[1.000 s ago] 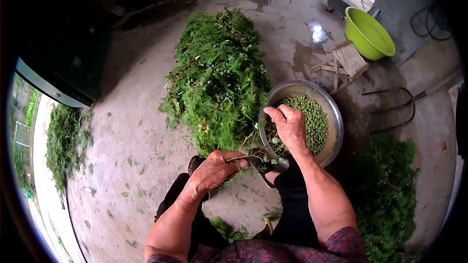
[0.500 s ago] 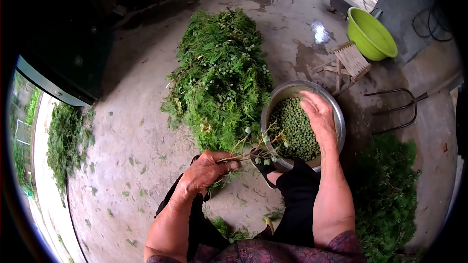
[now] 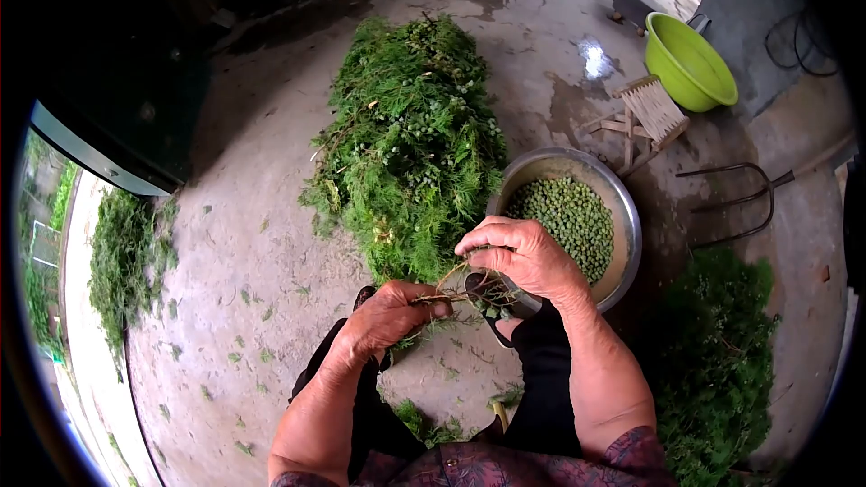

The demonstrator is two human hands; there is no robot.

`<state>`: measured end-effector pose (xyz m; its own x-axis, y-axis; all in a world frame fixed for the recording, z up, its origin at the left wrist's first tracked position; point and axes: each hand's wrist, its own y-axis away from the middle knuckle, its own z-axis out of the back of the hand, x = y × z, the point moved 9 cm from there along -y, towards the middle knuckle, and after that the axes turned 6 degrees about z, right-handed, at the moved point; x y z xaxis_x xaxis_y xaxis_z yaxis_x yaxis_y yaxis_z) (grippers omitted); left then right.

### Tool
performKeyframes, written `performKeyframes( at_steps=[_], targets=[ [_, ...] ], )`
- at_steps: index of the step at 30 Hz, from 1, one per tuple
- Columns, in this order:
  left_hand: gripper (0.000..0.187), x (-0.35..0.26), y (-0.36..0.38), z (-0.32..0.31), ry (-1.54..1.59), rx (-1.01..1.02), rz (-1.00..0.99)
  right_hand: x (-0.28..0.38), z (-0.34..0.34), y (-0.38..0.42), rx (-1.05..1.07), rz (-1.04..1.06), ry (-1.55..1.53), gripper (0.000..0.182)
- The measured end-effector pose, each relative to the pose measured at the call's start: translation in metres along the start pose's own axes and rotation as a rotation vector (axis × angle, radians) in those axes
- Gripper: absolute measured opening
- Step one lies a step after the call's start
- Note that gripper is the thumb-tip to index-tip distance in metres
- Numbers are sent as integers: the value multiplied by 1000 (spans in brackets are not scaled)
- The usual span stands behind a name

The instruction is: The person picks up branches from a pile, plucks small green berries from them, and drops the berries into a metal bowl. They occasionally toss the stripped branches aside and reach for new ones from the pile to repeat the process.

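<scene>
My left hand is closed round the stem end of a thin twig that carries a few green berries at its right end. Just above the twig, my right hand has its thumb and fingers bent together at the twig's upper part; whatever lies between its fingertips is too small to make out. Behind the right hand stands a metal basin, partly filled with green berries. A large heap of green branches lies in front of my hands, left of the basin.
Right of the basin are a wooden folding stool, a green tub and a metal fork. More greenery lies at the lower right, and another pile at the left. Scraps dot the concrete floor.
My right hand has moved from above the basin, left and down to the twig, and its fingers have bent in. My left hand has kept its hold almost in place.
</scene>
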<state>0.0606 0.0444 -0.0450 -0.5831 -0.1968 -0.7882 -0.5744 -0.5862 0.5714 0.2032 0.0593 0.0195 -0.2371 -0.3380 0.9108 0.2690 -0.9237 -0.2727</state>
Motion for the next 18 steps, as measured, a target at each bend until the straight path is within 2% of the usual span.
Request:
performKeyframes(
  at_steps=[1, 3, 4, 5, 6, 8, 9, 10, 12, 14, 16, 17, 18],
  targets=[
    [21, 0, -1, 0, 11, -3, -24, 0, -1, 0, 15, 11, 7, 9],
    [21, 2, -2, 0, 32, -9, -72, -1, 11, 1, -106, -67, 102, 9],
    [22, 4, -1, 4, 84, -22, -19, -2, 17, 3, -167, -107, 150, 9],
    [22, 2, 2, 8, 135, -37, 33, 8, 26, 3, -250, 46, 300, 10],
    [22, 4, 4, 11, 187, -51, 84, 12, 38, 6, -346, 68, 361, 10],
    [24, 6, 5, 12, 199, -84, 37, 3, 74, 18, -522, -5, 361, 12],
    [24, 3, 7, 13, 207, -86, 34, 5, 95, 26, -639, -26, 505, 10],
    [24, 1, 9, 13, 213, -87, 31, -15, 111, 40, -652, -212, 621, 14],
    [23, 3, 7, 14, 219, -101, 37, -14, 112, 49, -592, -193, 1158, 21],
    [23, 3, 6, 14, 226, -111, 39, 1, 103, 45, -647, -134, 764, 26],
    [23, 2, 5, 14, 236, -120, 39, 15, 76, 31, -590, 16, 425, 22],
    [23, 0, 5, 13, 249, -120, 29, 25, 58, 21, -444, 117, 537, 26],
    [23, -3, 6, 13, 262, -122, 18, 30, 43, 17, -384, 138, 655, 29]
  ],
)
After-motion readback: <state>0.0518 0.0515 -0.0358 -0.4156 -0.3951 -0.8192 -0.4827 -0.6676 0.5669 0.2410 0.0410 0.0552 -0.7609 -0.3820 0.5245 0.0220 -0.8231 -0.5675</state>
